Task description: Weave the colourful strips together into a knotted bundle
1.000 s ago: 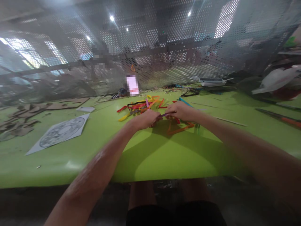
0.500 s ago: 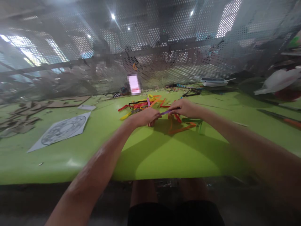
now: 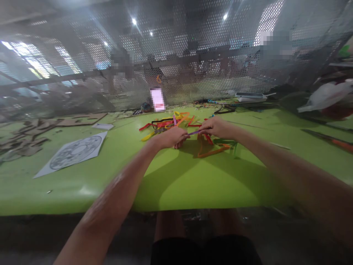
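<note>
A thin purple strip [image 3: 193, 132] stretches between my two hands, just above the green tabletop [image 3: 176, 180]. My left hand [image 3: 178, 136] pinches its left end, and my right hand [image 3: 213, 127] pinches the other end with thumb and fingers. Behind the left hand lies a loose heap of red, black, yellow and orange strips [image 3: 165, 123]. Below my right hand are a bent orange strip [image 3: 213, 151] and some green strips [image 3: 227, 141]. A short red strip [image 3: 208, 138] shows beside them, partly covered by the hand.
Left, a paper with a round printed pattern [image 3: 78, 151] lies near brown cut pieces [image 3: 27, 138]. A lit phone [image 3: 157, 99] leans at the back against a perforated metal screen [image 3: 187, 62]. On the right are a white device [image 3: 250, 96], a plastic bag [image 3: 328, 95] and an orange-handled tool [image 3: 342, 143].
My hands stay almost in place, still gripping the purple strip. The right fingers shift slightly, and a little more of the strip shows. The view has moved very slightly.
</note>
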`<action>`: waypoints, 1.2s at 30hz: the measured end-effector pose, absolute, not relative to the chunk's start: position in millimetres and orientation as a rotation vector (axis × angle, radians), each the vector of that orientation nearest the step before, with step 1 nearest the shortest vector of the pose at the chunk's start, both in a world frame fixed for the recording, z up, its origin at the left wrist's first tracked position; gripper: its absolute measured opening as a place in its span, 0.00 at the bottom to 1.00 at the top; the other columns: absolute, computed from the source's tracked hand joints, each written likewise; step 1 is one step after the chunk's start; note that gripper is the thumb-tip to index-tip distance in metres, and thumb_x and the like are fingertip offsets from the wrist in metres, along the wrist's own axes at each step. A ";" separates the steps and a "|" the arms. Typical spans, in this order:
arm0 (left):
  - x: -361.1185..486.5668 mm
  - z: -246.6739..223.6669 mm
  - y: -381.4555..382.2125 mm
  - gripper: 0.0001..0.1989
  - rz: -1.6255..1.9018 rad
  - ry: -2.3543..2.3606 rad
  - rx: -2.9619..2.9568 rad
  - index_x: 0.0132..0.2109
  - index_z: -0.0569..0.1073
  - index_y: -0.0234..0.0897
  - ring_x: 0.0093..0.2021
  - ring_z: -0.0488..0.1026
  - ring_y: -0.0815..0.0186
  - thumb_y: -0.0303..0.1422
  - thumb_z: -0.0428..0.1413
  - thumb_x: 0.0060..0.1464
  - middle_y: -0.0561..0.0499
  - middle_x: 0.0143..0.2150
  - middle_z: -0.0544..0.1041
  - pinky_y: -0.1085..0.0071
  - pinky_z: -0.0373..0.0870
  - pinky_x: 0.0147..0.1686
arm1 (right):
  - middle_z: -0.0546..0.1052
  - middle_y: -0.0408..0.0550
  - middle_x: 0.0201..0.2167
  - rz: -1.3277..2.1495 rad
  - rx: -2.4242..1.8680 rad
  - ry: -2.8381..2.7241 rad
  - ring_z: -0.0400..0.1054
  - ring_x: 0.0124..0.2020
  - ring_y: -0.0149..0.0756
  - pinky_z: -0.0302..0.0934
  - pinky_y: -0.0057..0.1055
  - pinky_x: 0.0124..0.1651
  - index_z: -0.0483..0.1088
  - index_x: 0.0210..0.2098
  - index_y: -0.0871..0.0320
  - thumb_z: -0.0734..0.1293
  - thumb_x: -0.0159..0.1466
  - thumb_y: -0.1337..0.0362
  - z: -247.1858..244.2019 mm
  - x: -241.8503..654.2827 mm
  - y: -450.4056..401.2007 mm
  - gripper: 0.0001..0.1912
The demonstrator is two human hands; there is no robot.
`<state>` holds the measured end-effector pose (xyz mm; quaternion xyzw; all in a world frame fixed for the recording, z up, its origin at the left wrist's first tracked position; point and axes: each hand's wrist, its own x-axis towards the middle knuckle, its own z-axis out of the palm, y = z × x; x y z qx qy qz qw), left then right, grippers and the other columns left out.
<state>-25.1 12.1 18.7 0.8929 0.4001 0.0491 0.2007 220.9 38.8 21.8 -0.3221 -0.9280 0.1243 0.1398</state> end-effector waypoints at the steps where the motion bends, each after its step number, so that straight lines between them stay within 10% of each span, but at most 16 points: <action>1: -25.4 18.3 12.3 0.23 0.136 1.129 2.499 0.27 0.69 0.33 0.21 0.72 0.71 0.36 0.42 0.69 0.48 0.24 0.77 0.76 0.68 0.26 | 0.79 0.52 0.32 0.345 -0.940 -2.684 0.68 0.32 0.35 0.57 0.31 0.39 0.81 0.42 0.61 0.62 0.68 0.58 21.7 221.5 39.5 0.18; 36: -21.6 13.1 14.5 0.18 0.156 1.148 2.639 0.31 0.68 0.34 0.21 0.71 0.71 0.35 0.43 0.68 0.51 0.23 0.75 0.75 0.65 0.27 | 0.79 0.50 0.29 0.505 -1.020 -2.648 0.65 0.29 0.34 0.54 0.31 0.35 0.82 0.40 0.61 0.64 0.65 0.50 22.2 248.2 59.4 0.22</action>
